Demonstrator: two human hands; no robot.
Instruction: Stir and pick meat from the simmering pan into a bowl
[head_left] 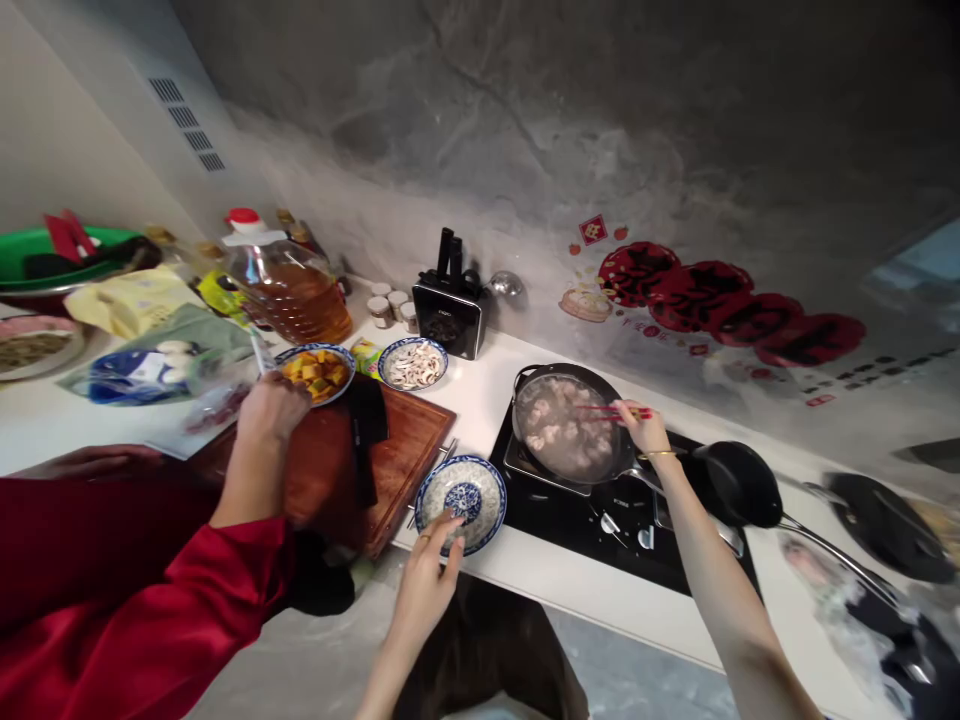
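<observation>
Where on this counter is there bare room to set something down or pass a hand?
Bare white counter lies between the mushroom bowl, knife block and pan, and as a strip before the cooktop. Crowded: left of the cutting board, and around the left hand on the plate and right hand with chopsticks.

Three blue bowls point(459, 495) point(412, 362) point(318, 372); two chopsticks point(611, 409); one cutting board point(405, 445).

Right hand point(643, 430) holds chopsticks point(609, 409) over pan point(571, 370)
</observation>
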